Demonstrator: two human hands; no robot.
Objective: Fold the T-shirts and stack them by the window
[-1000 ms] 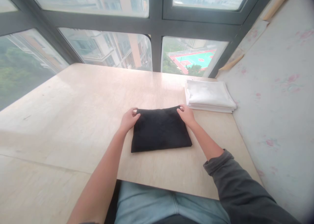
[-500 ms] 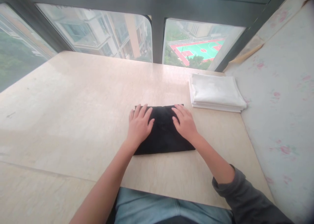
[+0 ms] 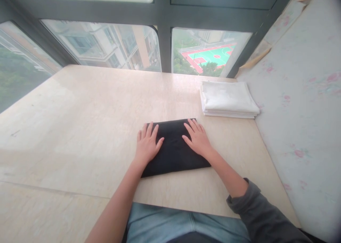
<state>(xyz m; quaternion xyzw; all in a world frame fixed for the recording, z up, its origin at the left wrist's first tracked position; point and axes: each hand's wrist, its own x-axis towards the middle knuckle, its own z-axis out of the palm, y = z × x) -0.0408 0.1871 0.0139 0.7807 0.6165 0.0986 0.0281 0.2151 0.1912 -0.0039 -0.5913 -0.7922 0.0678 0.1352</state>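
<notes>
A black folded cloth (image 3: pixel 174 147) lies flat on the pale marbled surface in front of me. Over its left side rests my left hand (image 3: pixel 147 143), palm down, fingers spread and pointing away from me. My right hand (image 3: pixel 197 138) lies on the cloth's right side, also palm down with the fingers apart. Both hands cover parts of the cloth's side edges, while its middle and near edge show between them.
A stack of folded white cloths (image 3: pixel 229 98) sits at the back right of the marbled surface (image 3: pixel 87 129). Beside it rises a wall (image 3: pixel 301 122) with flowered paper. Windows in a grey frame (image 3: pixel 165 40) stand along the back.
The view has shifted a little. The black cloth is turned slightly, its left side now nearer to me. Both hands remain on it, with their fingers spread a bit wider.
</notes>
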